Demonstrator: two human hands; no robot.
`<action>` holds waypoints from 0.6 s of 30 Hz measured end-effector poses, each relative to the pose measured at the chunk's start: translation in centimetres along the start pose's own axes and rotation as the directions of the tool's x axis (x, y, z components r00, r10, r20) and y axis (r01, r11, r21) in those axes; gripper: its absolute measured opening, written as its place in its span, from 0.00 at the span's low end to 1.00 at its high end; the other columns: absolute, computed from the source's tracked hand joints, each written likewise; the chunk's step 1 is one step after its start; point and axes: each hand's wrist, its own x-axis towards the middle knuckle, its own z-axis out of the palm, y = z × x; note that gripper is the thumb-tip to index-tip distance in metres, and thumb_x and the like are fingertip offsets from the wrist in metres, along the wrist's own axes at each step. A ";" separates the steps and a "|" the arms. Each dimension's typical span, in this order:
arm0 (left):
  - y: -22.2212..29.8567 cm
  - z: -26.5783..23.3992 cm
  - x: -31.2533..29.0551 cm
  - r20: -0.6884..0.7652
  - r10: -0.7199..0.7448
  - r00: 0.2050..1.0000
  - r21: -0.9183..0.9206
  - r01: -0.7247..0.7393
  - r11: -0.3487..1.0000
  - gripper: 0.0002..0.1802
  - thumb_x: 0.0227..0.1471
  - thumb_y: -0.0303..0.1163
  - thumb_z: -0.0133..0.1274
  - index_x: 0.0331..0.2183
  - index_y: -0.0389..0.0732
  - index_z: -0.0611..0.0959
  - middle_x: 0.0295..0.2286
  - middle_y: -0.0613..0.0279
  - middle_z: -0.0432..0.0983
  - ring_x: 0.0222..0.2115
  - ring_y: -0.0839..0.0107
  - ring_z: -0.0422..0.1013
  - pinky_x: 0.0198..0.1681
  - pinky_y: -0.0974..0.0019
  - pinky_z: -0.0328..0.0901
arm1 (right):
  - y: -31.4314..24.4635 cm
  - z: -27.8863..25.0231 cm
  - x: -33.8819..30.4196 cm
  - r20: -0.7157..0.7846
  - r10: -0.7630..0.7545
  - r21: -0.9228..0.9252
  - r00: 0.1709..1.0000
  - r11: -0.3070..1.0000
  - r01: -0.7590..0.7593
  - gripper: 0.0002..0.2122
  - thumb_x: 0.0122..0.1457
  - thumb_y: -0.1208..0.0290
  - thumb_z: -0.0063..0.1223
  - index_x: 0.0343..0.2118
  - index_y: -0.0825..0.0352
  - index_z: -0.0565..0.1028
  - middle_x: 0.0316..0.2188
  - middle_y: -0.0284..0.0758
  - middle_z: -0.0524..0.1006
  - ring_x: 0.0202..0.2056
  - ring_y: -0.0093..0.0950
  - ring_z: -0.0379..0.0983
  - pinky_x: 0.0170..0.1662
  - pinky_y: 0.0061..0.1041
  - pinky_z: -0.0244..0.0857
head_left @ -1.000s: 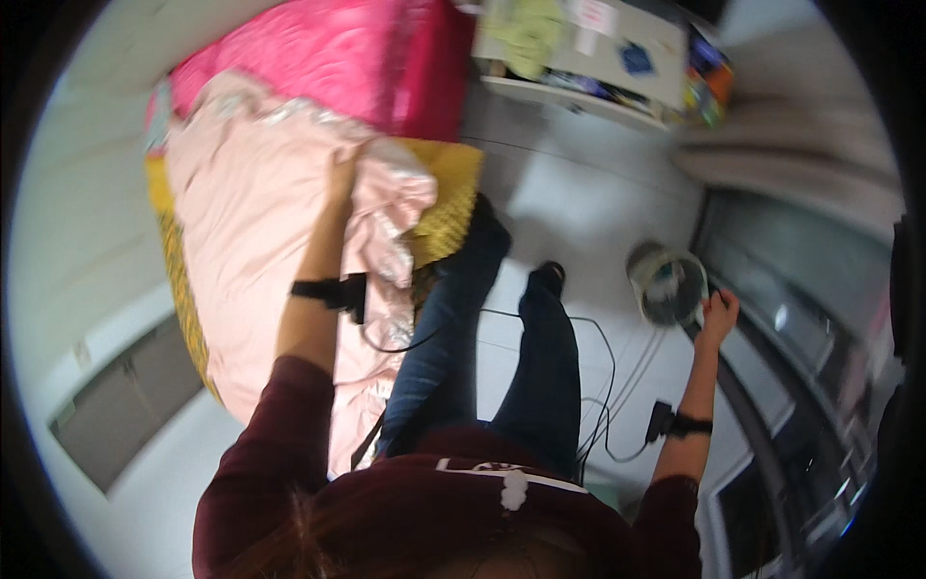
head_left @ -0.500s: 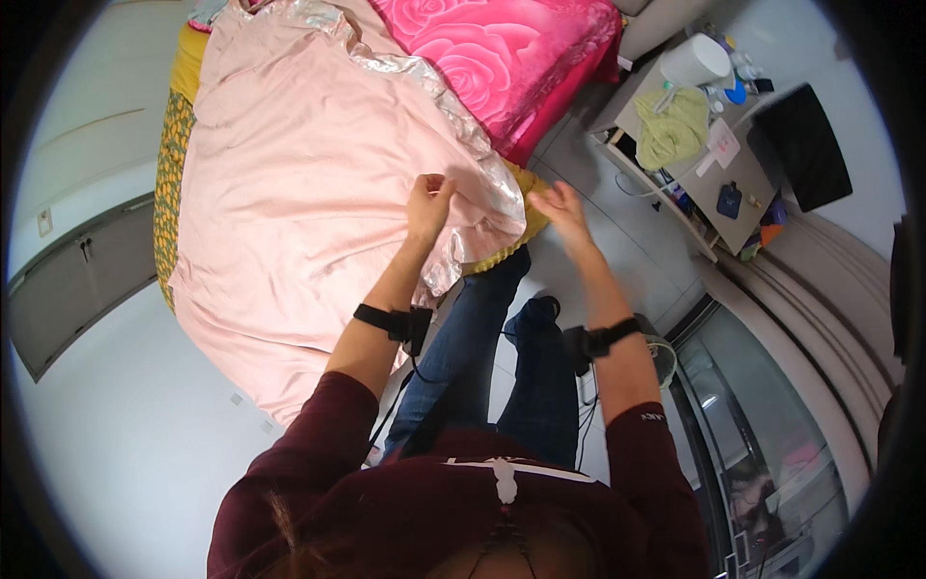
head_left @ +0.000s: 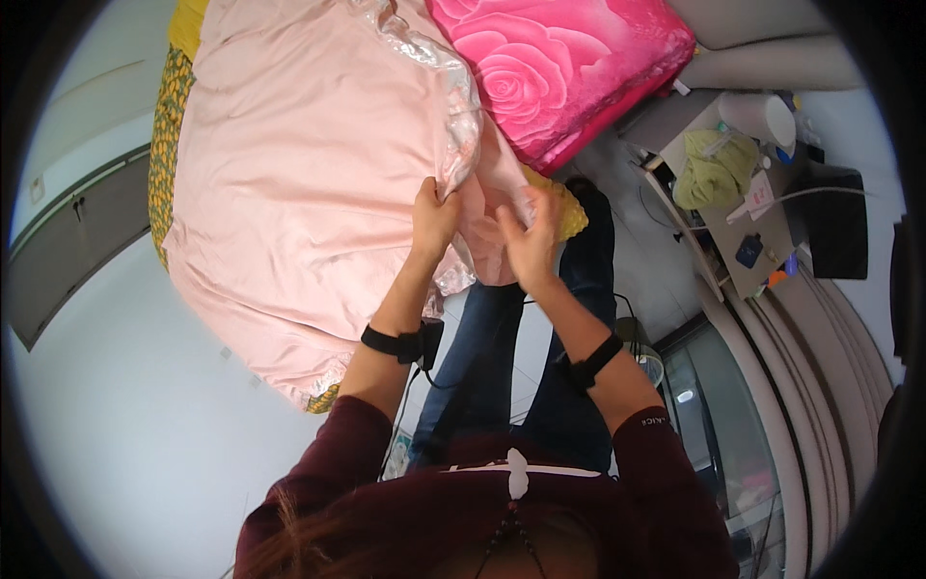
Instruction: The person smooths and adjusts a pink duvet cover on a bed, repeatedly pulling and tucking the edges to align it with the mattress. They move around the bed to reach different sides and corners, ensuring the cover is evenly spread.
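A pale pink cover (head_left: 309, 154) with a shiny silvery trim (head_left: 461, 125) spreads over the bed. My left hand (head_left: 436, 220) is closed, pinching the cover just beside the trim at its right-hand edge. A loose flap of the same cloth lies between both hands. Over that flap is my right hand (head_left: 532, 246), thumb and fingers apart, touching the cloth; its fingertips are partly hidden. Beneath the cover, a yellow textured layer (head_left: 572, 214) shows beyond my right hand.
A bright pink rose-patterned bedding piece (head_left: 550, 68) lies at the far right of the bed. Farther right stands a small desk (head_left: 719, 227) with a green cloth (head_left: 716, 166) and a white cylinder (head_left: 757, 118). Grey curtains (head_left: 820, 386) hang at the right.
My left hand has closed on the cover near its trim. My right hand has moved left and down onto the cloth. The cover's edge by my hands is shifted, exposing a flap.
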 end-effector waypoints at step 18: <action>5.1 2.4 -2.0 -0.099 0.005 0.995 -0.233 -0.028 0.972 0.10 0.49 0.29 0.51 0.32 0.32 0.74 0.25 0.61 0.74 0.26 0.78 0.67 0.28 0.71 0.62 | -0.8 -1.7 5.9 0.491 0.026 0.258 0.871 0.950 -0.174 0.05 0.47 0.80 0.50 0.28 0.69 0.71 0.20 0.36 0.72 0.23 0.31 0.69 0.28 0.28 0.62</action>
